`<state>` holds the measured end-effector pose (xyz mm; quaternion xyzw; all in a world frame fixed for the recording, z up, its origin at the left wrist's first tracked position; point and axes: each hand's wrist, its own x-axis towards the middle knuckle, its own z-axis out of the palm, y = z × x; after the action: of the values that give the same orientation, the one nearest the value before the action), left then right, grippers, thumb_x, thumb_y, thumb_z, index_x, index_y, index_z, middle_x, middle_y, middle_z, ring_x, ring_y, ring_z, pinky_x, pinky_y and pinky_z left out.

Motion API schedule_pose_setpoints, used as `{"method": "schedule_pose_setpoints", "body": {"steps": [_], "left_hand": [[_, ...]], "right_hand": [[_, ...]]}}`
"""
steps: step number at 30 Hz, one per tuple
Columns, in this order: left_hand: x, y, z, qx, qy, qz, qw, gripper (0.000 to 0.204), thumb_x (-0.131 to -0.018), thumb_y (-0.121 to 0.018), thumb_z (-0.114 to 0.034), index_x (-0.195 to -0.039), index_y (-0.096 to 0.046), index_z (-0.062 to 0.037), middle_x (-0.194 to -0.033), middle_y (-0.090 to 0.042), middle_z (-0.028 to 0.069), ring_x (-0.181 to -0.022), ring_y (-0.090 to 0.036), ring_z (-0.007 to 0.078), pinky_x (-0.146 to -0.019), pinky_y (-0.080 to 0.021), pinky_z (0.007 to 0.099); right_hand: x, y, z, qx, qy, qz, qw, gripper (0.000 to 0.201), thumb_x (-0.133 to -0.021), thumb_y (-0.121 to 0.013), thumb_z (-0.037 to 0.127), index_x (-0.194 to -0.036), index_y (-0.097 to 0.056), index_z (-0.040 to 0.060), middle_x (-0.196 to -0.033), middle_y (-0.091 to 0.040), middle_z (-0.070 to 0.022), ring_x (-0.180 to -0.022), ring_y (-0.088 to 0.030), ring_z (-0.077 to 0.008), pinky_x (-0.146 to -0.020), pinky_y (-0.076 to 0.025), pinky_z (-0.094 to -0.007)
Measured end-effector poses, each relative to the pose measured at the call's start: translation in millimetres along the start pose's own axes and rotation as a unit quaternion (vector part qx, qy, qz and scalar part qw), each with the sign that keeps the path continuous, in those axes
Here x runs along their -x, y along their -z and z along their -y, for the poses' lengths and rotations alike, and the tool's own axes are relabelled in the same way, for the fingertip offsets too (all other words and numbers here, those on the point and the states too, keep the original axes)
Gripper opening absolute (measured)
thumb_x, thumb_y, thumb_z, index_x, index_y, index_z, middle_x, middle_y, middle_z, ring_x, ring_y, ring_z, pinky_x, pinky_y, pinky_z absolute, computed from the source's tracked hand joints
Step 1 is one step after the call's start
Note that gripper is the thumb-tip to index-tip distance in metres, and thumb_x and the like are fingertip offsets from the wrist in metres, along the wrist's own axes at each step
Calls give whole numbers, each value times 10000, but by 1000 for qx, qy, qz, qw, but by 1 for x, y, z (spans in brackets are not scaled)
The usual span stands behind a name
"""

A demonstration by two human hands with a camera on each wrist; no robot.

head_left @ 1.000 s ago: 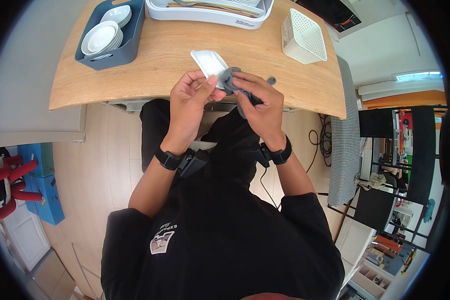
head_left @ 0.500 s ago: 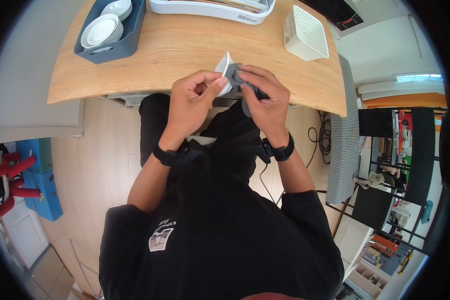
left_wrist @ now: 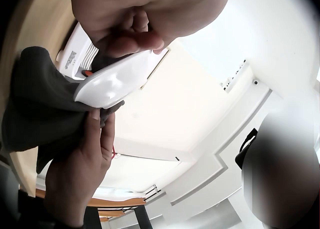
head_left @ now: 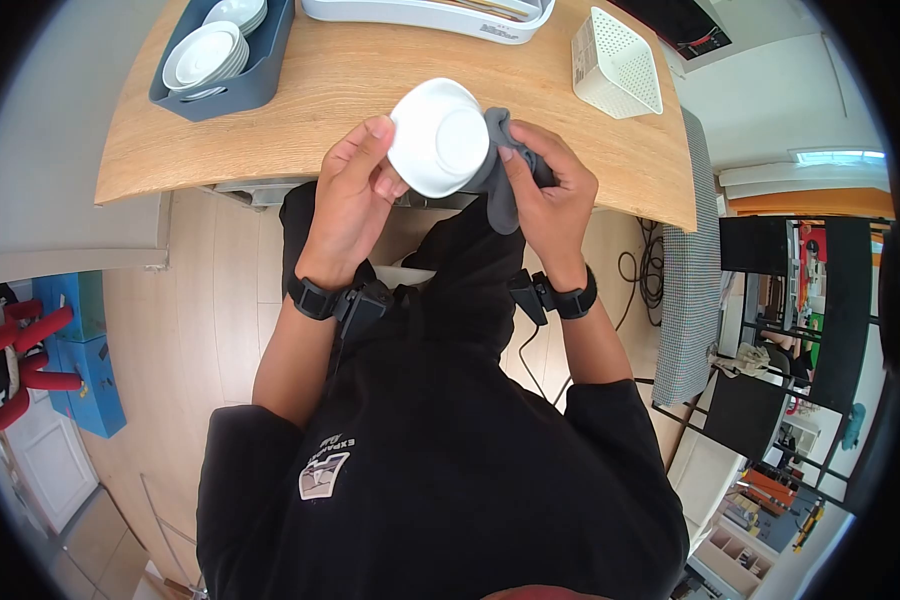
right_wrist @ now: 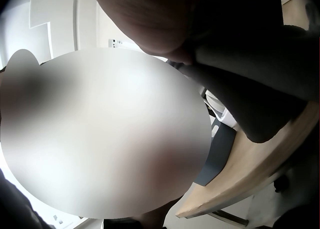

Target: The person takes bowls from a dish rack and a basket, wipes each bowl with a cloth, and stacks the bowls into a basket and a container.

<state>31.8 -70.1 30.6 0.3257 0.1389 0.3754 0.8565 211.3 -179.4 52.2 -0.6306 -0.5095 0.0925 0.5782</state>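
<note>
Over the wood-grain surface, left hand pinches a glossy white bowl, rounded and footed; right hand grips matte, crumpled grey cloth against its edge.

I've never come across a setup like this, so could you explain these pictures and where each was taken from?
There's no machine here, just a person working bare-handed. One camera, worn on the head, looks down over the table. The other two views come from wrist cameras, each facing that hand's work; much of the right wrist picture is blurred.

The left hand holds a white bowl, its underside showing in the head view. The right hand grips a gray cloth at the bowl's edge. On the table stand a blue-gray bin with stacked white dishes, a white tray and a pale perforated basket.
</note>
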Motion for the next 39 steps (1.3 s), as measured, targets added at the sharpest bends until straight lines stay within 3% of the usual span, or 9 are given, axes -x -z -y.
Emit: {"method": "schedule_pose_setpoints", "body": {"steps": [8,12,17,21,26,28,35,37,39], "left_hand": [[1,-19,10,-72,-58,-98,991,261,-1009,-661,-203,-1160,-643,9,-875,-696,26,-678,-596,57,-674,-497,211],[1,-16,19,-191,-97,-89,973,262,-973,-711,-168,-1141,-685,32,-840,-701,25,-637,-574,49,-608,-464,199],[6,-11,10,-301,-32,-75,950,241,-954,-742,-188,-1057,-742,30,-713,-655,-10,-574,-486,12,-515,-355,187],[7,-8,8,-278,-27,-57,958,243,-964,-730,-205,-1039,-740,26,-716,-640,-20,-563,-446,1,-501,-322,188],[1,3,11,-58,-20,-84,995,282,-1009,-663,-262,-1066,-712,10,-674,-567,-44,-554,-432,22,-520,-329,192],[2,2,10,-56,-20,-94,994,290,-1013,-656,-270,-1082,-707,7,-675,-565,-42,-556,-439,26,-526,-336,193],[6,-11,3,-202,-44,-113,972,302,-1015,-654,-268,-1092,-703,19,-681,-551,-40,-559,-431,28,-529,-333,187],[7,-13,0,-207,-42,-115,971,306,-1020,-644,-274,-1081,-702,20,-676,-542,-43,-563,-424,27,-535,-333,188],[6,-9,-1,-212,-42,-116,969,311,-1026,-635,-280,-1069,-701,20,-672,-534,-46,-566,-417,26,-541,-332,189]], "right_hand": [[12,-15,10,-3,-4,53,999,251,-846,-701,-54,-1085,-750,6,-1090,-744,-125,-928,-710,-181,-770,-555,-269],[13,-16,13,26,47,70,996,275,-828,-700,-63,-1075,-764,39,-1092,-743,-112,-911,-715,-184,-756,-559,-274],[10,-12,14,12,27,53,998,275,-826,-699,-63,-1070,-767,43,-1094,-741,-113,-921,-718,-201,-764,-562,-278],[2,-8,7,31,53,25,998,277,-825,-697,-70,-1068,-769,43,-1093,-741,-111,-939,-717,-198,-777,-564,-279],[2,-6,7,31,45,-3,998,269,-826,-695,-67,-1059,-771,43,-1085,-743,-110,-935,-718,-198,-762,-565,-270],[7,-8,10,42,40,36,998,257,-828,-719,-83,-1064,-760,8,-1110,-738,-132,-995,-711,-209,-864,-546,-293],[14,-12,12,70,49,51,995,293,-796,-725,-91,-1058,-769,31,-1097,-743,-117,-980,-719,-226,-850,-548,-288],[10,-10,9,91,82,27,992,280,-816,-702,-63,-1052,-778,66,-1065,-747,-86,-879,-719,-181,-694,-561,-267],[7,-8,-1,64,70,14,995,270,-826,-708,-58,-1063,-772,52,-1068,-747,-96,-909,-716,-186,-727,-561,-269]]}}
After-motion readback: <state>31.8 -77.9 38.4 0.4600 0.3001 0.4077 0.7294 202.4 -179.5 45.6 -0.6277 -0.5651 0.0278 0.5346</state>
